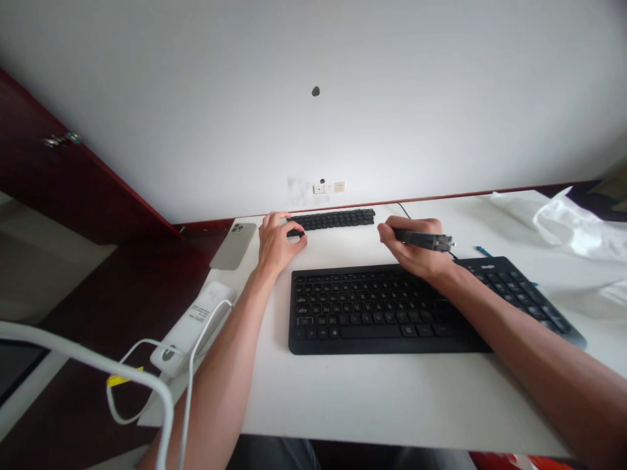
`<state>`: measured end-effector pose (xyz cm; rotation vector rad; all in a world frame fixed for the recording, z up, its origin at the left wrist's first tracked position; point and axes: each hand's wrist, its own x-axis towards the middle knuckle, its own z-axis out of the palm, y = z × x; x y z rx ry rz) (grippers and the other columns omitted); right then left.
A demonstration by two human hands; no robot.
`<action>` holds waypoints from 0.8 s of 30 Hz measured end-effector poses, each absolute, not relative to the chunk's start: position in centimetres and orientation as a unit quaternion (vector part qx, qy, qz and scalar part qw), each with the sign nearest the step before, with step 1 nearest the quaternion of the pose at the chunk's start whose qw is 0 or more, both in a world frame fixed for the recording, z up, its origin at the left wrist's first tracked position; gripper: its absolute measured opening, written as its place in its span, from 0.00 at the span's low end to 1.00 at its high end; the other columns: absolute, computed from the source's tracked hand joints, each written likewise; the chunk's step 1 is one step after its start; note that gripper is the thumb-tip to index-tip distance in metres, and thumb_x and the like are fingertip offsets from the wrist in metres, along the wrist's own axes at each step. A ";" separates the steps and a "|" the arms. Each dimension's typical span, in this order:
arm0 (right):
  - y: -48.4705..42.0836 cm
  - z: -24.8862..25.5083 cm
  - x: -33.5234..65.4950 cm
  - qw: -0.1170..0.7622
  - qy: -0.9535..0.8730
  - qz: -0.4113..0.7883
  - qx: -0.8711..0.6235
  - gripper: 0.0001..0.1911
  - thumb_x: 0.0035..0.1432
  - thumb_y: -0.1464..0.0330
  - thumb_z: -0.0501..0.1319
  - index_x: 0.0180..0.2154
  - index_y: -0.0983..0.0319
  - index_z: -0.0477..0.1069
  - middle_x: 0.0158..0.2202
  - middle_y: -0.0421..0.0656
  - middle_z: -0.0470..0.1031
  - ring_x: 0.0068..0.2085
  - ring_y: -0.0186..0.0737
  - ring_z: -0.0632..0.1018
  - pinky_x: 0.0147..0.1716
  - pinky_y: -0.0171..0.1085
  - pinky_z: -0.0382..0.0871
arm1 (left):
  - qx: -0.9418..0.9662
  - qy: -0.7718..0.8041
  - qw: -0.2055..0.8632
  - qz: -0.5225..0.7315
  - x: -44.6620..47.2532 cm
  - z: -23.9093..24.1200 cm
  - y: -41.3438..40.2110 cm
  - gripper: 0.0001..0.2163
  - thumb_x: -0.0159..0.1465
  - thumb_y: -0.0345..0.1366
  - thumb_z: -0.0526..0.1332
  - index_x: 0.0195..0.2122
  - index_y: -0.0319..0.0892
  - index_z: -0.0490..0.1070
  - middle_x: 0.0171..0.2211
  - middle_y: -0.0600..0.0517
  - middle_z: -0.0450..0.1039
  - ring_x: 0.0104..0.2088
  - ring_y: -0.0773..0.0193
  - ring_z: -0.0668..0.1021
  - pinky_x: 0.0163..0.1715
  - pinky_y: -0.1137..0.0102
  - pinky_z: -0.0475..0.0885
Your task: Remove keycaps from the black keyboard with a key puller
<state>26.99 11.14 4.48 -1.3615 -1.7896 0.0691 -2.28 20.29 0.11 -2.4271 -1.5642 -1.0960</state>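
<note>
My left hand (279, 243) is at the left end of a block of small black keycaps (333, 219), laid out in close rows near the wall. Its thumb and index finger curl around a small black keycap (294, 233) at the near left of that block. My right hand (416, 251) is closed around a slim black hand tool (424, 239) with metal bits at its back end; its exact kind is unclear. Below both hands lies a black keyboard (367, 307), its right part crossed by my right forearm.
On the left are a phone (234, 247) lying face down and a white power strip (196, 323) with white cables. Crumpled white plastic bags (563, 219) lie at the right. A wall with sockets (329, 188) borders the white table (343, 398) at the back.
</note>
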 end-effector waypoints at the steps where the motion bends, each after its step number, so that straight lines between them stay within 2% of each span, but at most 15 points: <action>1: 11.2 4.5 27.0 0.427 -0.721 0.031 -0.545 0.21 0.67 0.60 0.57 0.22 0.59 0.67 0.18 0.37 0.63 0.21 0.33 0.59 0.25 0.37 0.57 | -0.788 -0.504 0.025 -0.353 -2.3 0.1 20.3 0.05 0.59 0.34 0.72 0.37 0.50 0.82 0.54 0.49 0.73 0.61 0.49 0.70 0.63 0.54 0.64; 10: 11.3 4.3 26.8 0.423 -0.720 0.072 -0.545 0.23 0.69 0.56 0.57 0.24 0.60 0.72 0.18 0.38 0.67 0.21 0.34 0.64 0.26 0.37 0.58 | -0.801 -0.507 0.009 -0.319 -2.3 0.0 20.2 0.05 0.60 0.36 0.72 0.37 0.52 0.83 0.60 0.54 0.74 0.66 0.47 0.65 0.69 0.51 0.58; 16: 11.2 4.5 26.5 0.421 -0.721 0.093 -0.542 0.21 0.67 0.58 0.58 0.23 0.59 0.70 0.19 0.38 0.69 0.22 0.34 0.65 0.27 0.37 0.58 | -0.805 -0.508 0.008 -0.307 -2.4 -0.3 20.3 0.07 0.61 0.36 0.71 0.40 0.53 0.84 0.61 0.56 0.74 0.66 0.48 0.65 0.69 0.52 0.59; 24: 11.0 4.9 26.3 0.420 -0.723 0.100 -0.539 0.21 0.67 0.58 0.58 0.22 0.59 0.66 0.19 0.37 0.65 0.22 0.34 0.61 0.27 0.37 0.57 | -0.798 -0.517 0.007 -0.310 -2.5 0.0 20.4 0.05 0.62 0.36 0.70 0.39 0.53 0.84 0.58 0.53 0.76 0.64 0.48 0.68 0.68 0.51 0.62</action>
